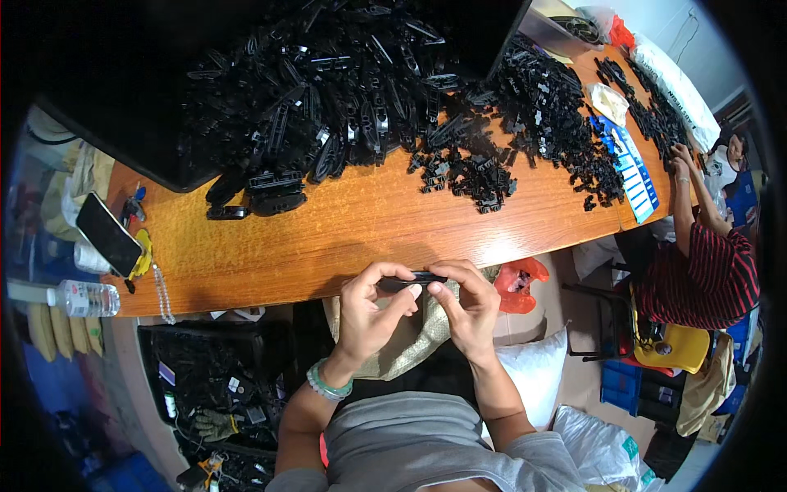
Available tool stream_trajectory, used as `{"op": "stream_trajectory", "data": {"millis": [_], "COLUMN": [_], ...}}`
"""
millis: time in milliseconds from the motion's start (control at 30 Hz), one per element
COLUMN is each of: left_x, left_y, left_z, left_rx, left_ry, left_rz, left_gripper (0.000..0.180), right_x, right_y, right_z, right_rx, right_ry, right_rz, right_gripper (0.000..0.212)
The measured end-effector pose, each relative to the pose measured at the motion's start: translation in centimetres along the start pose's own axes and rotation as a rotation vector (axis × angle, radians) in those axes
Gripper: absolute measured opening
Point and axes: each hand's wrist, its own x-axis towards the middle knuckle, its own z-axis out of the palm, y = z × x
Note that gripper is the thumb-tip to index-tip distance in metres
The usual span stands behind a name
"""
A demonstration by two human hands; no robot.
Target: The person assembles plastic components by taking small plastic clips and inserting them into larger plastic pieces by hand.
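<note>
Between my two hands, just off the table's near edge, is a small elongated black plastic part [416, 279]. My left hand [369, 310] pinches its left end with thumb and fingers; a pale green bangle circles that wrist. At the other end, the thumb and fingers of my right hand [466, 310] close on the same part. Across the table lies a big heap of similar glossy black parts [328, 107], a few of them loose at its front edge [275, 195]. Small black clips [471, 176] are scattered to the right of it.
The wooden table [328, 254] spans the view. At its left end are a phone [108, 235] and a water bottle [86, 299]. A black crate [217, 394] of odds and ends stands below left. On the right, a person in a striped shirt [697, 275] handles black parts.
</note>
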Motion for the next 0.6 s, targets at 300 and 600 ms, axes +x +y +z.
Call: {"op": "stream_trajectory", "data": {"millis": [300, 600], "left_x": [3.1, 5.8], "left_y": [0.3, 0.3], "left_z": [-6.5, -11.8], "left_rx": [0.878, 1.506], "left_ry": [0.258, 0.454], "left_rz": [0.452, 0.369], "left_gripper": [0.011, 0.027], "right_x": [0.7, 7.3], "right_y": [0.3, 3.9], "right_z": [-1.7, -5.5], "right_rx": [-0.097, -0.8], "right_ry": [-0.405, 0.27], "right_rz": [0.155, -0.398], "right_gripper": [0.013, 0.022]}}
